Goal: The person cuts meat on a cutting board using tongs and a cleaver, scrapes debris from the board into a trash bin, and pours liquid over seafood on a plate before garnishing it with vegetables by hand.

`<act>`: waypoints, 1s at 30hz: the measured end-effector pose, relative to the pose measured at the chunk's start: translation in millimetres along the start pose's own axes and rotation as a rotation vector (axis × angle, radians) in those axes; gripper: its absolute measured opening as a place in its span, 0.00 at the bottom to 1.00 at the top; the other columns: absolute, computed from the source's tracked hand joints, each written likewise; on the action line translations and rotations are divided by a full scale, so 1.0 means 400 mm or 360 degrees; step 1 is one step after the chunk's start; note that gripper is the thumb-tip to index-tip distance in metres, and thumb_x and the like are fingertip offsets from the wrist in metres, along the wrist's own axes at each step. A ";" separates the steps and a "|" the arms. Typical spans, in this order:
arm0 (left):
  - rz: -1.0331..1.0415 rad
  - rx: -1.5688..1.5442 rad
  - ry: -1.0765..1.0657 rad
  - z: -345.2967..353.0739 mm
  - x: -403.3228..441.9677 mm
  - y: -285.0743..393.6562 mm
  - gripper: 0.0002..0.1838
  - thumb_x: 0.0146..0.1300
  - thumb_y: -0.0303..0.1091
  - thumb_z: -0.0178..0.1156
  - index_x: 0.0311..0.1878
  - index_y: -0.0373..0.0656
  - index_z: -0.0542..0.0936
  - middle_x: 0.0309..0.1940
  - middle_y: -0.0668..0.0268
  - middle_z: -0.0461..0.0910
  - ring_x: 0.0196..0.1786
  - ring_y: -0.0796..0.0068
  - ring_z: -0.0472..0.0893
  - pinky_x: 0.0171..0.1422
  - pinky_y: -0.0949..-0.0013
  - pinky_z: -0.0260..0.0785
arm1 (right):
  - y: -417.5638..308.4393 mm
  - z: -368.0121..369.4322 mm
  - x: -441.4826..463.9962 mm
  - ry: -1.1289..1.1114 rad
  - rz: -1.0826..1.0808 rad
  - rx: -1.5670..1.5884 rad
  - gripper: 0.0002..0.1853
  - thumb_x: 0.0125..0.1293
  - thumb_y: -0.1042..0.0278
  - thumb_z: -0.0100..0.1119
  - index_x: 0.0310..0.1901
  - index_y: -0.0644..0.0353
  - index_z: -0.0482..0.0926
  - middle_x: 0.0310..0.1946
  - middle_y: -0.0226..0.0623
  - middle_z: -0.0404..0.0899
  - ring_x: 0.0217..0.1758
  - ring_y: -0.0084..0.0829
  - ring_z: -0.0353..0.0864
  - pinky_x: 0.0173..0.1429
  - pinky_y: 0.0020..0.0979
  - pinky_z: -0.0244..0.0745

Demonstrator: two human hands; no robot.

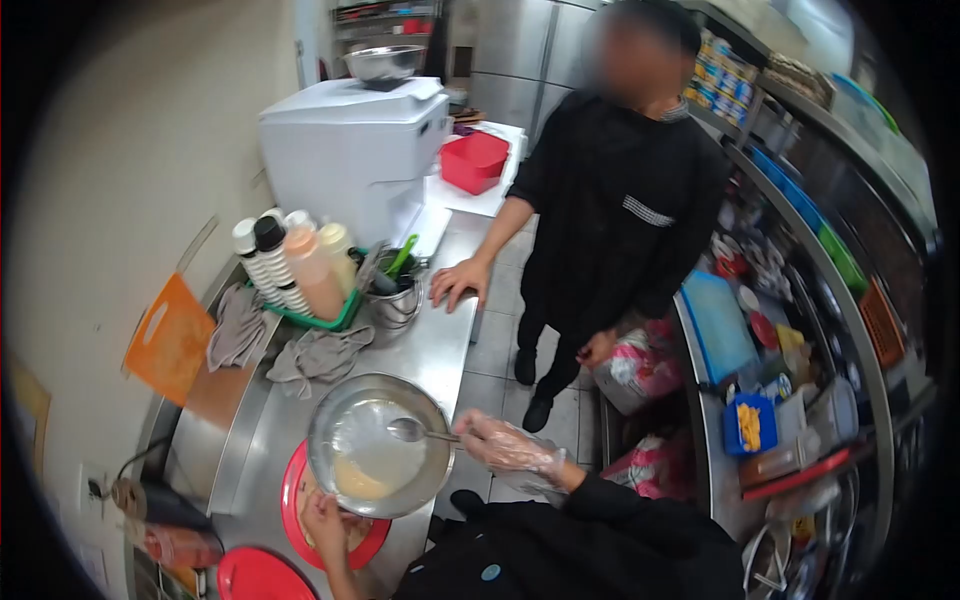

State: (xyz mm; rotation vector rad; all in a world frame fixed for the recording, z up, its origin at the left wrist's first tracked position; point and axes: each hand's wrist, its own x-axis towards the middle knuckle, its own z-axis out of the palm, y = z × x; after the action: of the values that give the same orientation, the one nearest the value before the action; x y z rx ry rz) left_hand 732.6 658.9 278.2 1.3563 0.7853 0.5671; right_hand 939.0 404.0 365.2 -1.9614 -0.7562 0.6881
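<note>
A steel bowl (437, 470) with a pale, milky liquid and a yellowish patch at its near side is above the counter, tilted. My left hand (325, 525), bare, has its fingers closed at the bowl's near left rim. In a clear plastic glove, my right hand (505, 443) grips the handle of a metal spoon (407, 430), whose head is over the bowl. Under the bowl lies a red plate (298, 475) with something pale on it, mostly hidden by the bowl and my left hand.
A co-worker (620, 190) in black stands across, one hand on the steel counter (430, 350). Grey cloths (320, 358), a green basket (335, 320) of bottles and cups, and a utensil pot (397, 303) lie beyond the bowl. Another red plate (262, 577) is near. Shelves stand right.
</note>
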 end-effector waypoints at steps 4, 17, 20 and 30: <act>-0.0006 0.0023 -0.0492 0.153 0.026 -0.063 0.05 0.66 0.24 0.49 0.35 0.34 0.72 0.26 0.68 0.74 0.24 0.82 0.75 0.24 0.78 0.74 | 0.082 -0.049 -0.163 0.0310 0.0393 0.0225 0.12 0.61 0.67 0.48 0.45 0.61 0.68 0.24 0.37 0.71 0.30 0.31 0.74 0.38 0.35 0.70; -0.0120 0.0146 -0.1403 1.010 -0.196 -0.093 0.08 0.66 0.26 0.49 0.39 0.31 0.74 0.28 0.67 0.75 0.27 0.79 0.77 0.30 0.75 0.78 | 0.380 -0.337 -0.601 0.1461 0.0287 0.0782 0.11 0.64 0.72 0.49 0.45 0.68 0.73 0.25 0.27 0.72 0.27 0.18 0.70 0.34 0.25 0.70; -0.0095 0.0060 -0.1503 1.258 -0.282 -0.139 0.06 0.66 0.27 0.49 0.35 0.36 0.74 0.24 0.72 0.69 0.25 0.82 0.73 0.31 0.75 0.78 | 0.473 -0.479 -0.668 0.1492 0.0380 0.0493 0.13 0.62 0.70 0.52 0.45 0.68 0.74 0.29 0.37 0.75 0.33 0.26 0.75 0.40 0.30 0.71; -0.0076 0.0345 -0.1474 1.874 -0.471 -0.271 0.06 0.62 0.22 0.50 0.36 0.30 0.76 0.31 0.54 0.80 0.28 0.64 0.83 0.25 0.66 0.80 | 0.832 -0.857 -0.736 0.1848 0.0350 -0.0289 0.13 0.55 0.70 0.54 0.40 0.68 0.79 0.36 0.55 0.80 0.45 0.50 0.79 0.53 0.42 0.71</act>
State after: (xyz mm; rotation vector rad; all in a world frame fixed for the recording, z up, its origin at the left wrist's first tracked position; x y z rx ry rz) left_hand 1184.1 24.5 225.9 1.5835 0.1126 -0.2155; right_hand 1068.5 -134.4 273.2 -2.1778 0.1260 -0.4550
